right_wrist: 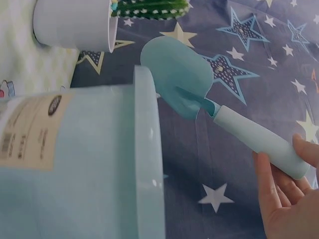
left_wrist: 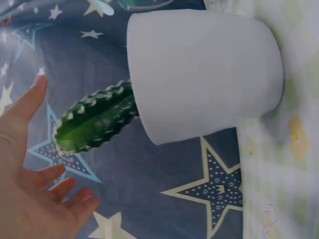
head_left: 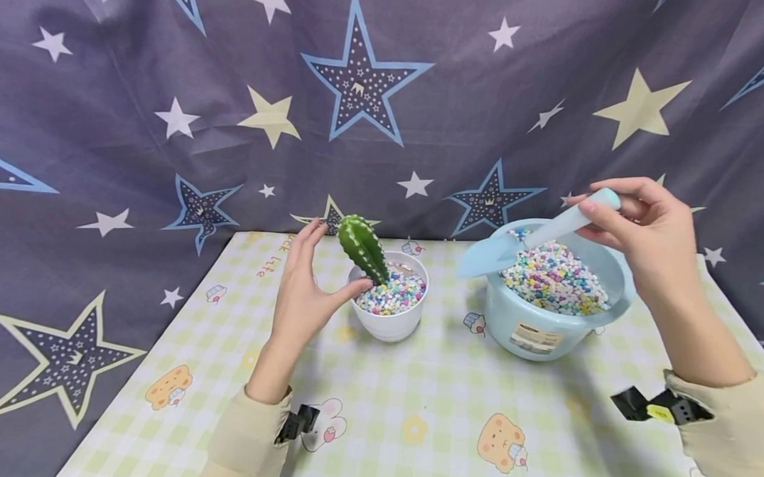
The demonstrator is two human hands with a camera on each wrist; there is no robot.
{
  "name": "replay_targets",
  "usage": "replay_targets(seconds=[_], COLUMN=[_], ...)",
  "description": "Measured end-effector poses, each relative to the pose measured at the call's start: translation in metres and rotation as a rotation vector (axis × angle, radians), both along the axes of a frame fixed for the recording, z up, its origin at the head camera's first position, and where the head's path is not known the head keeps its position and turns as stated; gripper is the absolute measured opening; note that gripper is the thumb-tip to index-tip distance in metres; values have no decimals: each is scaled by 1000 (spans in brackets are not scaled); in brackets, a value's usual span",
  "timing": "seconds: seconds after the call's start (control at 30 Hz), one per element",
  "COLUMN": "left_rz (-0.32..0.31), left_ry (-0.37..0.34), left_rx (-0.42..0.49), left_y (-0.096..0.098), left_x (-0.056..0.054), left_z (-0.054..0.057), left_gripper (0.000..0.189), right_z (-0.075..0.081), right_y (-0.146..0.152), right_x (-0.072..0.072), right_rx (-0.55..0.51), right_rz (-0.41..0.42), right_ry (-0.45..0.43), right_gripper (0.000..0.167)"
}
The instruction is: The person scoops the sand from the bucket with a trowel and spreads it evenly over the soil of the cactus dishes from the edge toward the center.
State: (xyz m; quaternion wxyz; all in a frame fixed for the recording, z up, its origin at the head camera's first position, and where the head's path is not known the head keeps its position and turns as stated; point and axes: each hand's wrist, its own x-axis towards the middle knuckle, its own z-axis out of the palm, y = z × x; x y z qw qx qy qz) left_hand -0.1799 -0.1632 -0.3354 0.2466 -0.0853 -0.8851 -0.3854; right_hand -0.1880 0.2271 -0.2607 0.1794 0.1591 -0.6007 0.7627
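A green cactus (head_left: 363, 250) leans to the left in a white pot (head_left: 389, 325) with colorful pebbles (head_left: 392, 293) around its base. My left hand (head_left: 308, 286) is beside it, thumb and fingers spread; the left wrist view shows the cactus (left_wrist: 97, 117) apart from the palm. My right hand (head_left: 652, 232) grips the handle of a light blue trowel (head_left: 565, 225) near its end. The trowel's blade, tilted downward, reaches over the left rim of a light blue bucket (head_left: 534, 338) that holds many similar pebbles (head_left: 556, 278). What lies on the blade is hard to tell.
Both containers stand on a green-and-white checked tablecloth (head_left: 386, 438) printed with cartoon figures. Behind the table hangs a dark star-patterned curtain (head_left: 236, 61). A paper label (right_wrist: 35, 132) is stuck on the bucket's side.
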Motion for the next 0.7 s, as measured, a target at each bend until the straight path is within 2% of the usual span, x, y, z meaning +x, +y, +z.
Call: replay_targets(seconds=[0.17, 0.3, 0.43, 0.7], left_rz=[-23, -61, -101, -164], left_ry=[130, 206, 246, 282], left_rx=[35, 49, 55, 75], left_y=[6, 12, 18, 28], left_x=[6, 9, 11, 15], left_z=[5, 11, 16, 22], left_gripper=[101, 97, 95, 94], right_z=[1, 1, 1, -1], right_y=[12, 18, 24, 34], right_x=[4, 6, 7, 9], right_rx=[-37, -72, -101, -138], right_rz=[-6, 4, -3, -8], right_ry=[4, 41, 51, 46], right_gripper=[25, 24, 24, 26])
